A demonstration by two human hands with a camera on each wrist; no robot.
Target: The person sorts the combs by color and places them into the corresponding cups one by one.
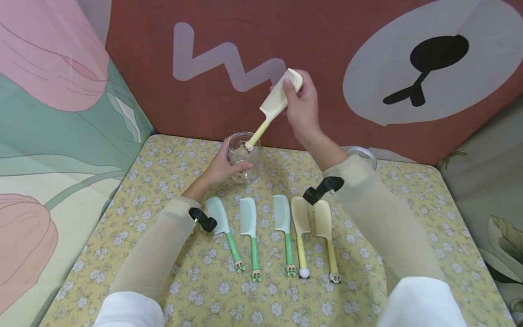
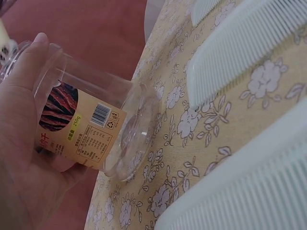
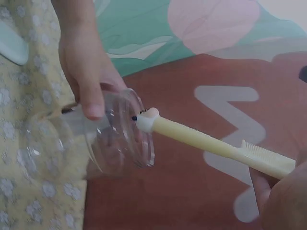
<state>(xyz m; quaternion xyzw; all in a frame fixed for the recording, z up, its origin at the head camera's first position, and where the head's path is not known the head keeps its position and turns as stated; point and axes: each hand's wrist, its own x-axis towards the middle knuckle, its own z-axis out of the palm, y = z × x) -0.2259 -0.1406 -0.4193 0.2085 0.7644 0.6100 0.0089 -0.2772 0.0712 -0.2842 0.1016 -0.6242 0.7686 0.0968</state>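
Observation:
My right hand [image 1: 302,106] pinches a pale yellow comb [image 1: 278,97] by its toothed head, thumb on the near face. The comb slants down with its yellow handle [image 3: 192,136] lowest. Its small animal-figure tip [image 3: 147,120] is at the mouth of a clear plastic jar [image 3: 103,143]. My left hand [image 1: 220,168] grips that jar from the left, thumb across its near side. In the left wrist view the jar carries a printed label [image 2: 81,124] with a barcode. The jar's base appears to rest on the table; inside I see nothing else.
Nearer me on the flowered tablecloth [image 1: 204,295] lie three pale combs with green handles [image 1: 254,254] and two yellow combs [image 1: 324,222]. A clear round lid [image 1: 363,152] lies behind my right forearm. A brown printed backdrop [image 1: 196,109] rises along the table's back edge.

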